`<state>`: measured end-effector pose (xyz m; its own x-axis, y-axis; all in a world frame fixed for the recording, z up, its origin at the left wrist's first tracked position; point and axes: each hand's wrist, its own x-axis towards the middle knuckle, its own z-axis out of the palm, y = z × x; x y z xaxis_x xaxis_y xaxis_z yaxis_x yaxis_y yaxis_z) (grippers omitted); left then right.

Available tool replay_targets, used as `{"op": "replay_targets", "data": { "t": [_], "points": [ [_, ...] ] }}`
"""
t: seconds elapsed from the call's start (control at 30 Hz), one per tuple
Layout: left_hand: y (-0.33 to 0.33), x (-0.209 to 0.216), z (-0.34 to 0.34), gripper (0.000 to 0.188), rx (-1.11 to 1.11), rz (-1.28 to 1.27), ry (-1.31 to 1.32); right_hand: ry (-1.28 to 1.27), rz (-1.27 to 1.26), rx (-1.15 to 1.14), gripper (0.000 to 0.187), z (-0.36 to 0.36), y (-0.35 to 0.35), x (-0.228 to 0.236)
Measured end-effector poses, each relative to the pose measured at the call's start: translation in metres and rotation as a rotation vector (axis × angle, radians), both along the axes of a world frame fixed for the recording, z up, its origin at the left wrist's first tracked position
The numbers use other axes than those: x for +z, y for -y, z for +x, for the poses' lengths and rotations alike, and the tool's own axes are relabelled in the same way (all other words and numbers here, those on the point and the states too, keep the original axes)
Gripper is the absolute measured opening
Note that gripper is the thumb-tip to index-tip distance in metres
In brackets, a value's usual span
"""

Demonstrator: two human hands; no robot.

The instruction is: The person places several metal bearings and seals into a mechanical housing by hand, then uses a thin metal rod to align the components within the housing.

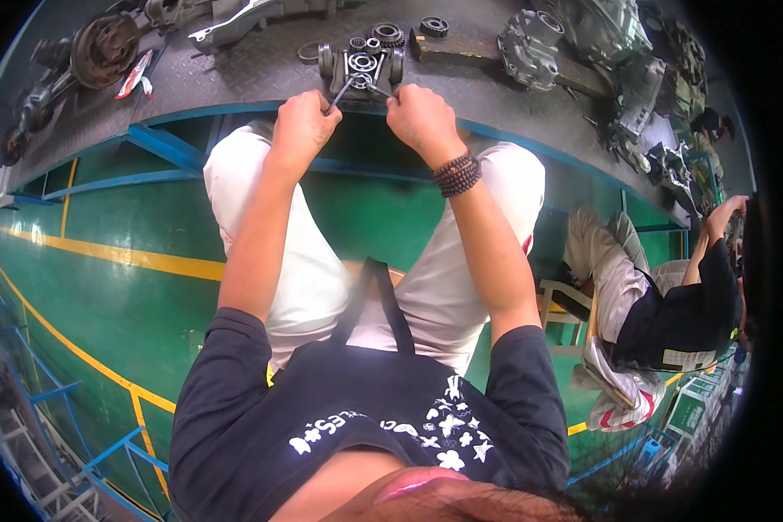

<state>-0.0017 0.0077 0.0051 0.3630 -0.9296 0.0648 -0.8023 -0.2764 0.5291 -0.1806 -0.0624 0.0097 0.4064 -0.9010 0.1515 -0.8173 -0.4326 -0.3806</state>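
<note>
My left hand (pixel 305 130) is closed around a thin metal rod-like tool (pixel 342 92), which slants up and inward from the fist. A second thin metal tool (pixel 381 91) comes out of my closed right hand (pixel 424 124) and points inward from the other side. Both tips meet at a small ring (pixel 361 80) at the near end of a metal gear assembly (pixel 363 63). This assembly lies on the bench near its front edge, with round gears at both sides. The exact kind of either tool is too small to tell.
On the dark bench (pixel 235 74) lie loose gears (pixel 388 35), a wooden block (pixel 455 50) and cast metal housings (pixel 531 48). A rusty hub (pixel 104 50) and a red-and-white packet (pixel 135 76) are at left. Another person (pixel 670 313) sits at right.
</note>
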Motion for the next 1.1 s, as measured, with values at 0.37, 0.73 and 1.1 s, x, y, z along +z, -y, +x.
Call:
{"op": "replay_targets", "data": {
  "t": [0.37, 0.73, 1.1],
  "points": [
    [-0.001, -0.003, 0.004, 0.03, -0.001, 0.001, -0.007, 0.115, -0.131, 0.013, 0.027, 0.007, -0.01, 0.004],
    [0.0, 0.002, -0.001, 0.03, -0.006, 0.025, 0.007, 0.091, -0.142, -0.013, 0.027, 0.008, -0.004, -0.003],
    [-0.001, 0.003, -0.001, 0.03, -0.009, 0.03, 0.013, 0.089, -0.15, -0.022, 0.027, 0.013, 0.002, -0.01]
  ]
}}
